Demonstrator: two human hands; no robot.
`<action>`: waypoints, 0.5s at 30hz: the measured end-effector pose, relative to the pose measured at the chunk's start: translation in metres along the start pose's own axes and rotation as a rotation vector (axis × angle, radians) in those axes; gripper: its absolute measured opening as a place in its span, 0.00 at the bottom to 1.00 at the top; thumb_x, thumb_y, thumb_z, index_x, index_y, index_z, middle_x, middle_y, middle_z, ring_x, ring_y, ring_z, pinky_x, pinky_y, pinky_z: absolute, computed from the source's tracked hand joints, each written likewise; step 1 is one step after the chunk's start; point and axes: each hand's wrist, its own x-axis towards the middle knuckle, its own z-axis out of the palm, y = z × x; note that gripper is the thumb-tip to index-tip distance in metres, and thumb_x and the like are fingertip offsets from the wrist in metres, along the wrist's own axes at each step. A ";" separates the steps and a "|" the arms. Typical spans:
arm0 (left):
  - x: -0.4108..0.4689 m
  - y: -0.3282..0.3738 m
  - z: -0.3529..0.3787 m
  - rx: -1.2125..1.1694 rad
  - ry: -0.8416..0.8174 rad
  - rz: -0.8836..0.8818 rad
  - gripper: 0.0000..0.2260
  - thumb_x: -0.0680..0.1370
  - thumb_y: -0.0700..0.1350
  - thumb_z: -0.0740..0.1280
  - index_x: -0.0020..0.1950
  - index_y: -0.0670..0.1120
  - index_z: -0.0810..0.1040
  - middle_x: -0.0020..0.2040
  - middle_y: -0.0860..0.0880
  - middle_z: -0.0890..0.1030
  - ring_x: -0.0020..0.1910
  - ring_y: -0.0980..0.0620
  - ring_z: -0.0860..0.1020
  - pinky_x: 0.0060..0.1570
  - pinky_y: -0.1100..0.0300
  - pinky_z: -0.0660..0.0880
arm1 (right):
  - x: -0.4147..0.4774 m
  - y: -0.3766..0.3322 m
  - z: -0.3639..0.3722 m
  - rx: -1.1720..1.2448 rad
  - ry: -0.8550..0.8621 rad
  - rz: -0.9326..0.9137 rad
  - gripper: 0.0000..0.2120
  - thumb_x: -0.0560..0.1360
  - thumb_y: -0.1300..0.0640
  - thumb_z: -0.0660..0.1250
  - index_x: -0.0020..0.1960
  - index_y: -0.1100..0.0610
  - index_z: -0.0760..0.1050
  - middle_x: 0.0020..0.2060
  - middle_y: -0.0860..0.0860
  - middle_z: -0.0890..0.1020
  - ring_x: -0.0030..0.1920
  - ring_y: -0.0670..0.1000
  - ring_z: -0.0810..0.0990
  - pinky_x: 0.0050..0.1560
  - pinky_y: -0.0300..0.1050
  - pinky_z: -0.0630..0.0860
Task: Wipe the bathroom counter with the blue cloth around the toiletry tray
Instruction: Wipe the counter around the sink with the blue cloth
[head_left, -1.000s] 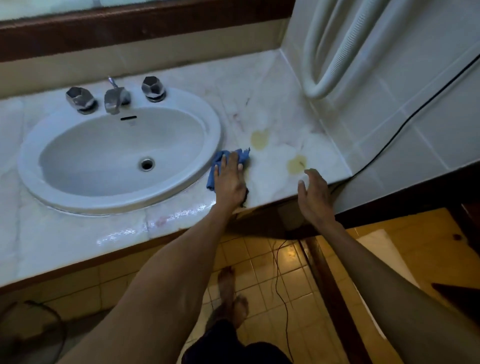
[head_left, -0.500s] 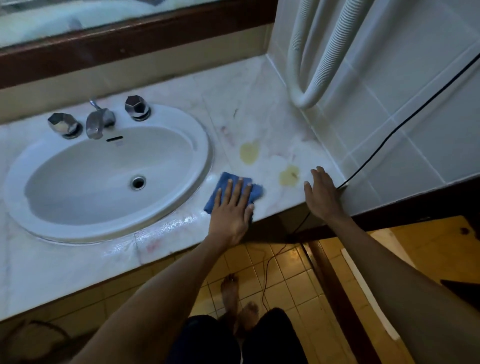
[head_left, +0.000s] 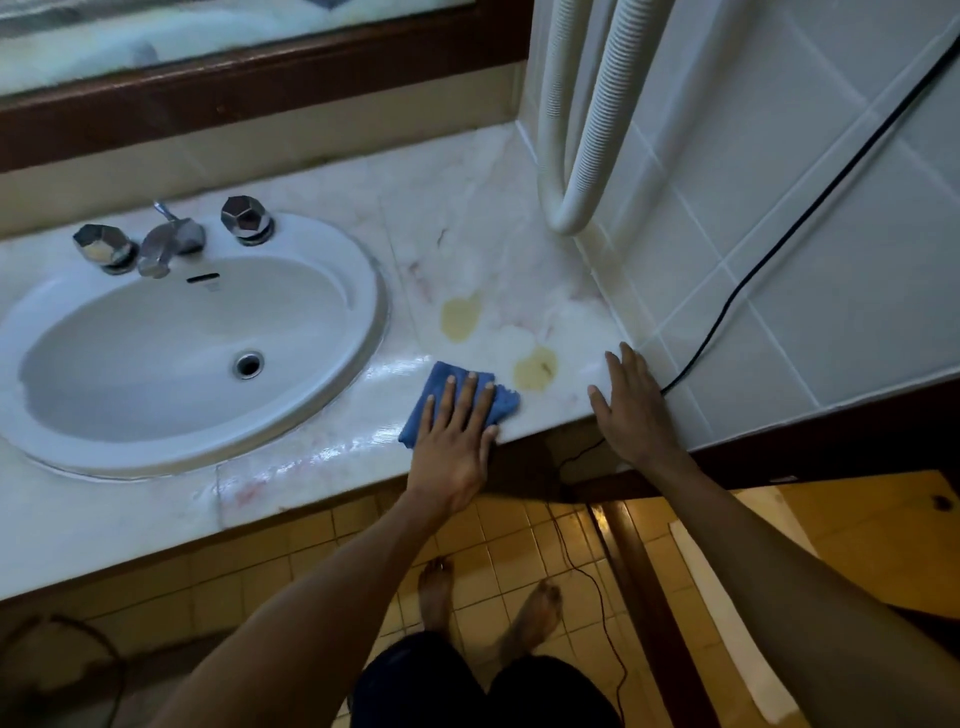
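Observation:
The blue cloth (head_left: 441, 387) lies flat on the white marble counter (head_left: 483, 249) near its front edge, right of the sink. My left hand (head_left: 457, 441) presses on the cloth with fingers spread. My right hand (head_left: 631, 410) rests flat on the counter's front right corner, fingers apart, holding nothing. Two yellowish stains (head_left: 460, 317) (head_left: 535, 368) mark the marble just beyond and right of the cloth. No toiletry tray is in view.
An oval white sink (head_left: 78, 447) with chrome tap (head_left: 169, 241) and two knobs fills the counter's left. A corrugated white hose (head_left: 582, 156) hangs against the tiled right wall. A black cable (head_left: 779, 244) runs down that wall to the floor. My bare feet stand on yellow tiles.
My left hand slid the cloth from beside the sink rim toward the front edge and slightly right. My right hand moved from the counter's edge onto the corner top.

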 end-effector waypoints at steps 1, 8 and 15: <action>-0.003 0.003 0.003 0.000 0.005 0.025 0.26 0.86 0.55 0.44 0.83 0.52 0.44 0.83 0.50 0.42 0.81 0.49 0.37 0.80 0.45 0.40 | -0.002 0.003 0.001 0.004 0.003 -0.008 0.29 0.83 0.47 0.55 0.79 0.58 0.54 0.80 0.57 0.53 0.79 0.58 0.51 0.77 0.55 0.53; 0.052 0.053 0.007 -0.236 0.101 -0.302 0.29 0.83 0.56 0.37 0.83 0.50 0.49 0.83 0.49 0.50 0.82 0.48 0.43 0.79 0.48 0.40 | -0.011 0.019 0.005 -0.033 -0.005 -0.078 0.30 0.83 0.45 0.50 0.80 0.59 0.49 0.80 0.55 0.49 0.80 0.54 0.45 0.78 0.50 0.47; 0.073 0.083 0.016 -0.038 -0.027 0.112 0.25 0.85 0.56 0.43 0.83 0.54 0.46 0.83 0.52 0.47 0.82 0.50 0.41 0.80 0.46 0.43 | -0.021 0.029 0.004 -0.080 -0.033 -0.115 0.32 0.83 0.44 0.49 0.80 0.58 0.45 0.80 0.55 0.46 0.80 0.52 0.42 0.78 0.50 0.46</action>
